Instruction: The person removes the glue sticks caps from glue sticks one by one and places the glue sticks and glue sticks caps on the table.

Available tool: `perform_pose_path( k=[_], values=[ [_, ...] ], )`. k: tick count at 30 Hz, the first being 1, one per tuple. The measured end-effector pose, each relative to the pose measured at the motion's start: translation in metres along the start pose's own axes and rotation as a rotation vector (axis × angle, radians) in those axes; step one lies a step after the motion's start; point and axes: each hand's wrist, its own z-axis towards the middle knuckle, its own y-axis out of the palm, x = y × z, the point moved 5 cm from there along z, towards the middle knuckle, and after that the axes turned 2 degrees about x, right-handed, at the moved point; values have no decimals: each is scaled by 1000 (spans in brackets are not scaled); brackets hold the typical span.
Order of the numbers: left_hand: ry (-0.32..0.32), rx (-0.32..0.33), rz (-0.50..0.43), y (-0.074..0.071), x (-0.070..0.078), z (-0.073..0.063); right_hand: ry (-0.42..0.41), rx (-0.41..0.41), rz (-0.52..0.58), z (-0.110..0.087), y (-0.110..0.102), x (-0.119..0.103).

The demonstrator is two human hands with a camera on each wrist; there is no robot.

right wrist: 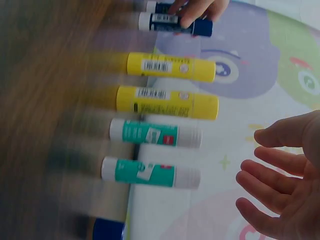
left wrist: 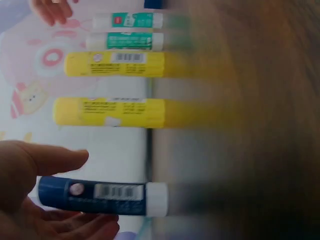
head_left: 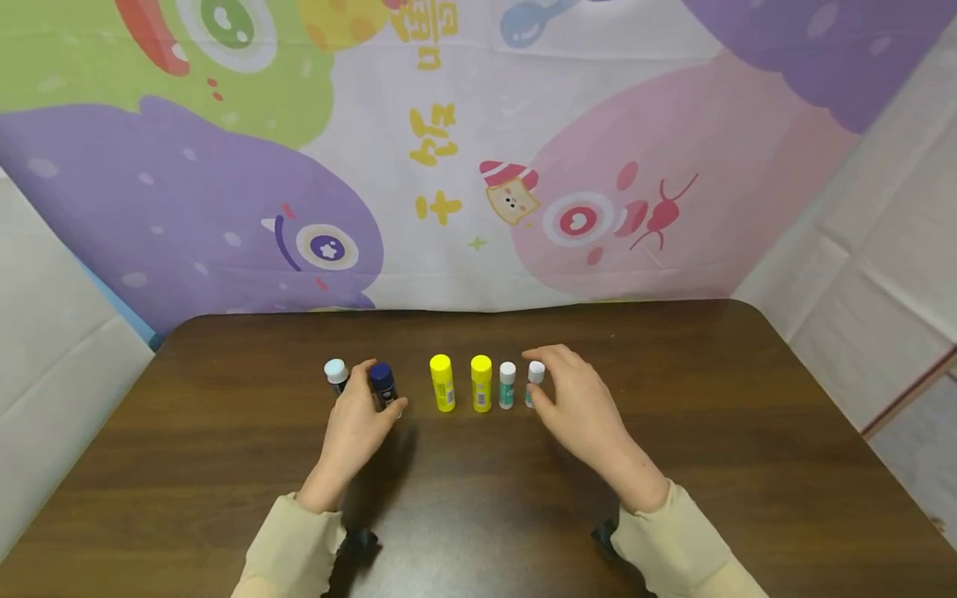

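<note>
My left hand (head_left: 357, 423) is around an upright navy glue stick (head_left: 384, 382). In the left wrist view its thumb is held apart from the navy tube, and its fairly straight fingers lie along the other side. Left of that hand stands a dark stick with a pale top (head_left: 336, 370), partly hidden by the fingers. My right hand (head_left: 583, 407) is spread beside the rightmost white-and-teal glue stick (head_left: 536, 372); in the right wrist view the fingers are clear of that stick. Another white-and-teal stick (head_left: 507, 385) stands left of it.
Two yellow glue sticks (head_left: 443, 384) (head_left: 482, 384) stand upright mid-row on the brown wooden table (head_left: 478, 498). A dark blue object (right wrist: 109, 229) shows beyond the teal sticks in the right wrist view. Behind the table hangs a cartoon-printed cloth (head_left: 449, 266).
</note>
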Motion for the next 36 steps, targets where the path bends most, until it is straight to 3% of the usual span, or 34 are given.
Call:
perform_pose_path(
  k=[4, 12, 23, 31, 36],
  values=[
    [-32, 36, 11, 4, -5, 1, -23, 5, 23, -3, 4, -10],
    [2, 111, 19, 0, 3, -3, -40, -19, 87, -5, 11, -18],
    [301, 181, 49, -6, 61, -29, -65, -17, 161, -5, 12, -29],
    [477, 198, 134, -2, 91, -47, -83, -41, 291, -5, 16, -34],
    [570, 233, 211, -3, 102, -53, -103, -43, 336, -7, 16, -37]
  ],
)
